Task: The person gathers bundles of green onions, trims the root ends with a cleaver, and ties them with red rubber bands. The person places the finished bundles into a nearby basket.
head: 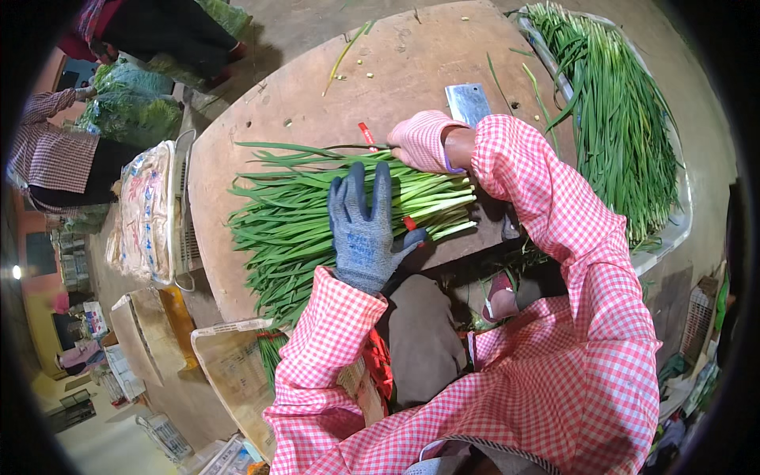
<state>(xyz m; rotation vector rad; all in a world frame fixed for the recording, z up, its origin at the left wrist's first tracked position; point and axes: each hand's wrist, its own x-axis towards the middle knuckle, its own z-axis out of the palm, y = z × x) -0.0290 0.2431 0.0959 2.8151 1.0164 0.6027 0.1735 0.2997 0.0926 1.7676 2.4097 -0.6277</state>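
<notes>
A large bundle of garlic chives [285,219] lies flat on a wooden board, green leaves to the left and pale stem ends to the right. Spread over the bundle is my left hand [361,228] in a grey work glove, palm down and fingers apart. My right hand [424,141], in a pink checked covering, bends over the bundle's upper edge near the stems; its fingertips are partly hidden, touching a few stems. Red tape [368,136] shows above and below the bundle, between the hands. A metal cleaver blade [468,102] lies on the board just beyond my right wrist.
The wooden board [237,130] holds loose leaves and small cut bits. To the right stands a plastic crate [683,202] heaped with chives. A beige crate [231,356] is at lower left, near a cardboard box [142,338]. Two people stand at upper left by bagged greens [133,107].
</notes>
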